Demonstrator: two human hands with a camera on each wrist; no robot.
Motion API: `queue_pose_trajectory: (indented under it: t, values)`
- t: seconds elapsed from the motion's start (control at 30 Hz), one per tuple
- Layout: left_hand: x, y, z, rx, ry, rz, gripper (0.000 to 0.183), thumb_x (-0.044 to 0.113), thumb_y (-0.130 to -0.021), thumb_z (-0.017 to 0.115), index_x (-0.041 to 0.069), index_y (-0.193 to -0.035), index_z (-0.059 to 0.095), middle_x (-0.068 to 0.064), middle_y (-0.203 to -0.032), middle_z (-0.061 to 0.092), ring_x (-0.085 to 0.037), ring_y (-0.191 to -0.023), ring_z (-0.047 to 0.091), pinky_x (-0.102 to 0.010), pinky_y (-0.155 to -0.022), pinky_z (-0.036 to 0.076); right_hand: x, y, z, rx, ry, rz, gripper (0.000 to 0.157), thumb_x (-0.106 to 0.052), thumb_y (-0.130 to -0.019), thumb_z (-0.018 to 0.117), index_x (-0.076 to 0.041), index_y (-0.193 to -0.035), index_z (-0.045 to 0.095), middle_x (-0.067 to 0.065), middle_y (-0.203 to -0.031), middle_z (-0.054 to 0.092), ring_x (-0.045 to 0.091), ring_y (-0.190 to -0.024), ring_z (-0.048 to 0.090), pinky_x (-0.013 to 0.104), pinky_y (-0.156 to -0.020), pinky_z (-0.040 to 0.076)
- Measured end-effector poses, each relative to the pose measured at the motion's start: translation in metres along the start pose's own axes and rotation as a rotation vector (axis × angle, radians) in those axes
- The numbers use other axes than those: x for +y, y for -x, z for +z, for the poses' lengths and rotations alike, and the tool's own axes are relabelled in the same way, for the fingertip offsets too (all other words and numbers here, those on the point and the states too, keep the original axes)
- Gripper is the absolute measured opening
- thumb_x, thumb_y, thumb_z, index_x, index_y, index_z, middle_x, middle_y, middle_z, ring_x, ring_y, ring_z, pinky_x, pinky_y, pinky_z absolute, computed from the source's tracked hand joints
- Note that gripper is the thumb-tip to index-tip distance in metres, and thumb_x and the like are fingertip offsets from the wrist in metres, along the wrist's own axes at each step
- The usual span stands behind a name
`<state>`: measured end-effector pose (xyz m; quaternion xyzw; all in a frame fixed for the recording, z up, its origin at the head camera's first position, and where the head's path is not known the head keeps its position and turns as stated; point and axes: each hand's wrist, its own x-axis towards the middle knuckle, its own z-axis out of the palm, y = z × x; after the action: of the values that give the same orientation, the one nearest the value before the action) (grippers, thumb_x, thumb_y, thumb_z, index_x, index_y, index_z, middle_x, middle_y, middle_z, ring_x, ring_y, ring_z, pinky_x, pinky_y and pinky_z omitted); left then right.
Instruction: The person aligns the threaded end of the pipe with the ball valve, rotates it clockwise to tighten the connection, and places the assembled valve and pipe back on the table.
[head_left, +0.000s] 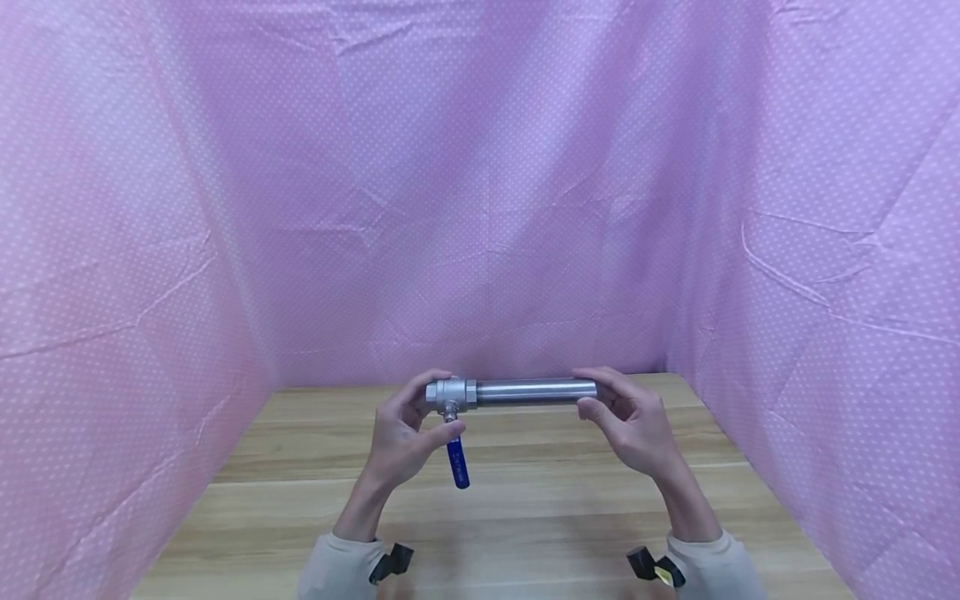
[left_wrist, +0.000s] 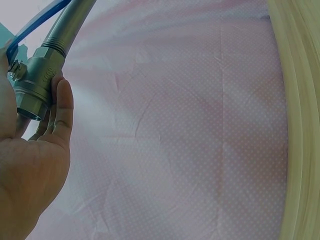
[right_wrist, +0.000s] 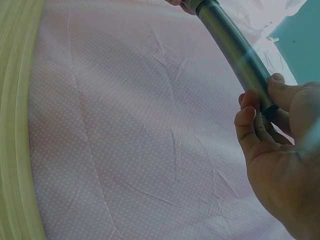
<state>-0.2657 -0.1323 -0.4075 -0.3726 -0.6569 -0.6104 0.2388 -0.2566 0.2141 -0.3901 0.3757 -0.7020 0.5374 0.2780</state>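
A steel ball valve [head_left: 452,393] with a blue lever handle [head_left: 457,463] is joined to a straight steel pipe [head_left: 536,392]. Both are held level above the table in the head view, the lever hanging toward the person. My left hand [head_left: 405,433] grips the valve body at its left end, thumb by the lever's base. At the pipe's right end, my right hand [head_left: 633,423] holds it between thumb and fingers. Screw threads show where the pipe meets the valve [left_wrist: 37,82] in the left wrist view. The right wrist view shows the pipe's free end between the right hand's [right_wrist: 275,150] thumb and fingers.
Below the hands lies a light wood-grain table [head_left: 495,517]. Pink dotted cloth [head_left: 480,208] hangs at the back and along both sides, down to the table's edges. Each wrist carries a small black camera mount [head_left: 392,563] by a pale sleeve [head_left: 341,567].
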Motion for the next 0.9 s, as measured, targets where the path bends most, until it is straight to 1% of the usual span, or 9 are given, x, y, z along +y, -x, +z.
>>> queue_pose_trajectory:
  t: [0.13,0.2,0.33,0.43,0.67,0.7,0.8,0.9]
  values:
    - [0.0010,0.0002,0.0003,0.000,0.002,-0.016,0.066,-0.020,-0.083,0.084,-0.014,-0.144,0.061,0.004,-0.134,0.071,-0.005,-0.114,0.074,-0.021,-0.107,0.065,-0.0004,-0.0003,-0.0001,0.001,-0.012,0.024,0.049,0.028,-0.090,0.072,0.014,-0.137,0.069,-0.013,-0.126,0.077,-0.002,-0.090,0.073,0.015,-0.069,0.061]
    - [0.0016,0.0001,0.0005,0.000,0.004,-0.021,0.066,-0.020,-0.083,0.084,-0.014,-0.144,0.061,0.005,-0.135,0.071,-0.005,-0.114,0.074,-0.021,-0.106,0.065,-0.0002,-0.0005,0.0000,-0.001,-0.030,0.026,0.049,0.029,-0.089,0.072,0.015,-0.136,0.068,-0.013,-0.126,0.078,-0.002,-0.091,0.074,0.015,-0.070,0.062]
    - [0.0019,-0.0003,0.0006,0.001,0.003,-0.012,0.066,-0.020,-0.082,0.084,-0.015,-0.144,0.061,0.004,-0.134,0.071,-0.005,-0.113,0.074,-0.021,-0.105,0.066,0.0007,-0.0006,0.0003,0.000,-0.049,0.007,0.048,0.031,-0.089,0.071,0.015,-0.133,0.068,-0.009,-0.113,0.080,0.000,-0.090,0.075,0.016,-0.068,0.062]
    - [0.0018,-0.0005,0.0006,0.000,0.002,-0.014,0.066,-0.020,-0.082,0.084,-0.016,-0.144,0.060,0.005,-0.134,0.071,-0.004,-0.113,0.074,-0.021,-0.105,0.066,0.0017,-0.0005,0.0001,0.005,-0.036,-0.014,0.048,0.031,-0.087,0.072,0.013,-0.131,0.069,-0.005,-0.101,0.079,0.001,-0.086,0.074,0.016,-0.064,0.060]
    - [0.0014,0.0003,0.0005,-0.007,0.004,-0.026,0.066,-0.020,-0.082,0.084,-0.017,-0.143,0.059,0.008,-0.134,0.071,-0.004,-0.114,0.074,-0.021,-0.105,0.066,0.0032,0.0001,-0.0008,0.012,-0.006,-0.047,0.046,0.031,-0.088,0.071,0.012,-0.130,0.070,0.009,-0.086,0.075,0.008,-0.077,0.072,0.018,-0.059,0.057]
    - [0.0015,0.0004,0.0007,-0.007,0.005,-0.028,0.066,-0.020,-0.082,0.084,-0.017,-0.143,0.059,0.008,-0.134,0.071,-0.004,-0.114,0.074,-0.021,-0.105,0.066,0.0029,-0.0001,-0.0010,0.010,-0.001,-0.048,0.046,0.030,-0.088,0.071,0.012,-0.130,0.070,0.010,-0.085,0.074,0.011,-0.076,0.071,0.018,-0.061,0.058]
    - [0.0017,0.0003,0.0006,-0.006,0.008,-0.029,0.067,-0.020,-0.082,0.084,-0.017,-0.144,0.059,0.008,-0.134,0.071,-0.004,-0.114,0.074,-0.021,-0.105,0.066,0.0029,-0.0001,-0.0012,0.005,0.008,-0.046,0.043,0.029,-0.091,0.069,0.013,-0.131,0.070,0.012,-0.082,0.073,0.009,-0.075,0.071,0.017,-0.066,0.061]
    - [0.0028,-0.0001,0.0006,-0.005,0.011,-0.024,0.067,-0.021,-0.082,0.084,-0.017,-0.144,0.059,0.007,-0.134,0.071,-0.004,-0.114,0.075,-0.021,-0.106,0.065,0.0024,0.0001,-0.0011,0.001,0.015,-0.035,0.042,0.028,-0.093,0.068,0.013,-0.132,0.070,0.010,-0.080,0.073,0.007,-0.075,0.071,0.016,-0.071,0.063]
